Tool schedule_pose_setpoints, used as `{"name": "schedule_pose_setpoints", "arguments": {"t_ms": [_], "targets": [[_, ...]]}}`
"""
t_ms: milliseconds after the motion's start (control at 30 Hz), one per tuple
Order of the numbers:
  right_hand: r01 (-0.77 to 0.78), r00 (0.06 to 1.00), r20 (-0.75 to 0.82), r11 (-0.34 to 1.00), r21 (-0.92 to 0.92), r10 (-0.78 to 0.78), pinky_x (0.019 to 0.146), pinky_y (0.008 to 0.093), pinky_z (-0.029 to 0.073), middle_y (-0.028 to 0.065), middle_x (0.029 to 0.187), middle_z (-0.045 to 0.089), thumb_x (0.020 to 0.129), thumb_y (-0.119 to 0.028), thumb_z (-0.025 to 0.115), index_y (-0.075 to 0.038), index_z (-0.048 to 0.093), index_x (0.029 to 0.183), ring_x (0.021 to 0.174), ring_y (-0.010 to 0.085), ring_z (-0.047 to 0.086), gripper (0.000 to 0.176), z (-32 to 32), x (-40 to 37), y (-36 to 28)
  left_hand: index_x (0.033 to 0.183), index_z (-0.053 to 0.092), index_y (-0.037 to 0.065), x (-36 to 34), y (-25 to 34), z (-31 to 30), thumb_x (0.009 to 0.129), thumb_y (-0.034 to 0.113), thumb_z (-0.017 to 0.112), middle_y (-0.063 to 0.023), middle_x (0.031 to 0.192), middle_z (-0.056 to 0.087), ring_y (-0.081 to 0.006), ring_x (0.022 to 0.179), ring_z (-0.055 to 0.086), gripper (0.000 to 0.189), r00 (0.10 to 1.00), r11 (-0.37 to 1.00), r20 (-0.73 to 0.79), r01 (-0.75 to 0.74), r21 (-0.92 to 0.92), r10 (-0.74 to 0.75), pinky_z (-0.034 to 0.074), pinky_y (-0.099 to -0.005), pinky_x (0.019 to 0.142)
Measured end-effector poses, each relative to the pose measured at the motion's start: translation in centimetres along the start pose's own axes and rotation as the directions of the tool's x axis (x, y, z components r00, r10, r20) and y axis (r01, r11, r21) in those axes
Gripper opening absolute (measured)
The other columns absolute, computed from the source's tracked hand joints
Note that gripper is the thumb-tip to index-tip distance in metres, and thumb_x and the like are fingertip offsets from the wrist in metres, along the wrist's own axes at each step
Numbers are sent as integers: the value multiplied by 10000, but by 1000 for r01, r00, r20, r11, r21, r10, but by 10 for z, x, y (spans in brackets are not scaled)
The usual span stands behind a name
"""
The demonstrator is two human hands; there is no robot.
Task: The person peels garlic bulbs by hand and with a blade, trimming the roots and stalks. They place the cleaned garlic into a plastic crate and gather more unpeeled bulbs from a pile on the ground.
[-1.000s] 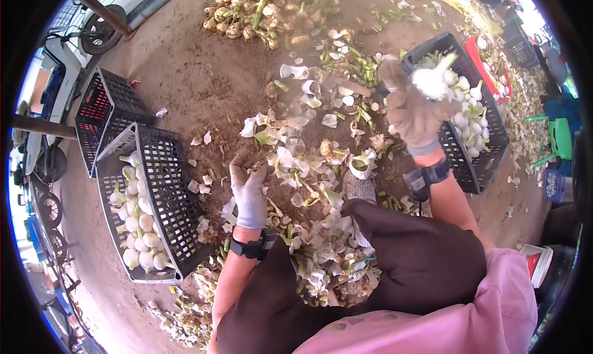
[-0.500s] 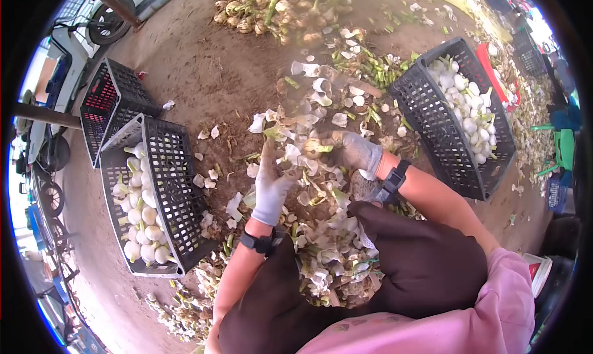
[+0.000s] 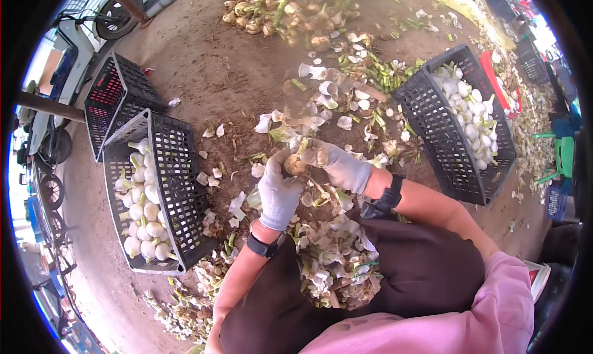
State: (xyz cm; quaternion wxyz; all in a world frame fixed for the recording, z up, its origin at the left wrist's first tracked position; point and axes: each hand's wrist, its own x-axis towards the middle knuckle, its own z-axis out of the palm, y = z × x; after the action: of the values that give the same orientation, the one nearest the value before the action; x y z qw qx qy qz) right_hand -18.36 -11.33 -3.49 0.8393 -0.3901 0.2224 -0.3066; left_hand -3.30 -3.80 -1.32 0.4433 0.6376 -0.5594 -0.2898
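Both gloved hands closed around 1 unpeeled bulb (image 3: 295,164), held over the heap of peelings (image 3: 333,255). The left hand (image 3: 278,192) cupped it; the right hand (image 3: 338,164) pinched its skin, apparently. A firm cradle and short pulls would strip it cleanly.

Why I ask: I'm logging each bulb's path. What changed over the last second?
The right hand let go of a white bulb over the right crate, swung back to the peelings and picked up a brown unpeeled bulb. The left hand rose from the peelings to meet it; the fingers of both hands now hold it. The right crate, the left crate and the far pile stayed put.
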Motion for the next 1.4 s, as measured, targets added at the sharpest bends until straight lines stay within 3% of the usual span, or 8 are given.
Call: {"name": "schedule_pose_setpoints", "arguments": {"t_ms": [433,567,800,867,1033,1200,1233,1400], "targets": [[-200,963,-186,980,-8,195,690,290,483,34,956,619,927,-112,626,-2,642,975,841,104,580,122,1,-14,-22,1173,578,-36,-1,-6,-3,771,24,676,-108,1031,667,-220,867,646,418,993,967,77,110,-229,-94,526,-312,804],[391,864,225,320,-863,-451,729,289,478,45,991,607,882,-104,659,31,631,1023,851,175,587,197,-24,-5,-15,1078,602,1,8,-5,-14,906,341,525,-104,887,624,-199,702,574,389,710,-56,661,670,-740,-242,411,-245,551],[52,997,-37,898,-436,-75,785,254,491,7,943,656,903,-96,614,20,653,1054,847,84,585,195,-13,-5,-6,1173,592,71,2,-28,-3,938,402,515,-56,815,621,-138,491,532,412,799,541,503,596,-593,-329,390,-256,424],[94,995,25,914,-394,-92,798,247,494,-2,925,669,914,-113,616,19,657,1063,848,60,584,204,-22,-1,-6,1202,586,89,4,-32,-13,915,325,570,-38,796,605,-118,457,512,373,692,393,659,716,-577,-295,373,-247,403],[-45,998,-65,914,-404,21,795,256,496,25,920,680,916,-87,572,20,662,1044,852,77,601,189,-12,-11,-22,1237,510,50,11,-23,-9,855,60,593,-10,812,543,-79,630,499,391,993,997,-119,-12,-82,2,447,-226,537],[93,989,5,586,-805,-151,795,338,512,90,950,664,844,-48,600,-48,677,1042,856,238,644,212,-11,-9,-19,1052,596,76,11,-20,-10,769,-45,634,-75,727,614,-169,625,606,310,986,952,49,-168,255,161,494,-304,595],[309,878,218,156,-938,-426,830,397,496,110,1034,637,791,-33,599,-93,689,1020,943,306,609,253,-13,-1,-15,978,611,72,11,-18,-7,750,-78,627,-101,797,661,-205,688,652,273,987,921,107,-151,359,121,503,-299,619],[145,918,219,-234,-961,-330,928,385,463,64,1193,608,743,13,604,-127,703,1018,1089,279,545,324,-39,23,-40,950,620,52,7,1,-16,692,-183,529,-74,828,675,-161,695,638,361,924,954,242,-297,-37,297,504,-270,640]]}}
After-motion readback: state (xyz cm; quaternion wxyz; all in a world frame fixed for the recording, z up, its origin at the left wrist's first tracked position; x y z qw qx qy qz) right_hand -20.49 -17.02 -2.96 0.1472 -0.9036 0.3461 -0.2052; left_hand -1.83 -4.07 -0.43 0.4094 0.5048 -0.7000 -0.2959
